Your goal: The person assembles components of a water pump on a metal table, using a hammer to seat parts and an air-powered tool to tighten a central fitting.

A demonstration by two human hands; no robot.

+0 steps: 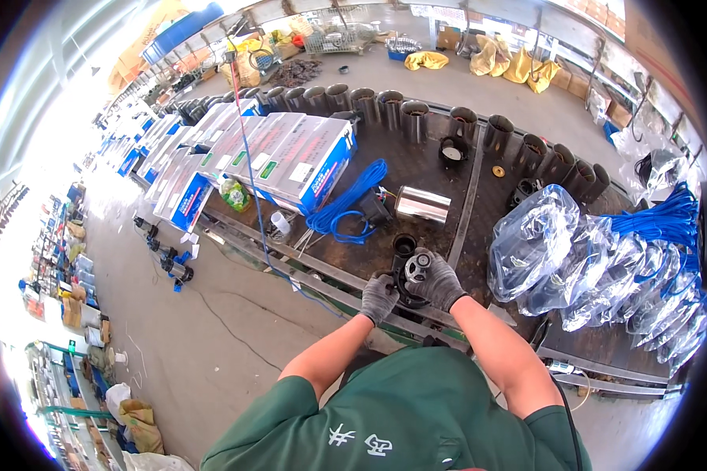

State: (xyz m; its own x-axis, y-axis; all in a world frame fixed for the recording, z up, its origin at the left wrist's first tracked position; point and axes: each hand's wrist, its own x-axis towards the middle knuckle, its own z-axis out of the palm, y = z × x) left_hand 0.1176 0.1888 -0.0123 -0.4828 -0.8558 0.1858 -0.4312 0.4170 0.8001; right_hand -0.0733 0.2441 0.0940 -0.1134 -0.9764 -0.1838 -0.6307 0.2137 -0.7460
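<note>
My right hand [441,286], in a grey work glove, is closed around a round dark part with holes in its face [417,268]. It is held over or against a black pump housing [404,245] near the table's front edge. My left hand [379,298], gloved too, grips the housing's left side; its fingertips are partly hidden. Just beyond the hands lies a shiny metal cylinder [423,206] on its side. A coiled blue cable [353,196] rests left of it, beside a small black box [375,209].
Printed cartons [291,157] cover the table's left side. Dark metal tubes [414,122] stand along its far edge. Plastic-bagged parts [538,243] with blue cables [660,224] crowd the right. Assembled pumps [165,255] are on the floor at left. A hanging cord [247,149] crosses the cartons.
</note>
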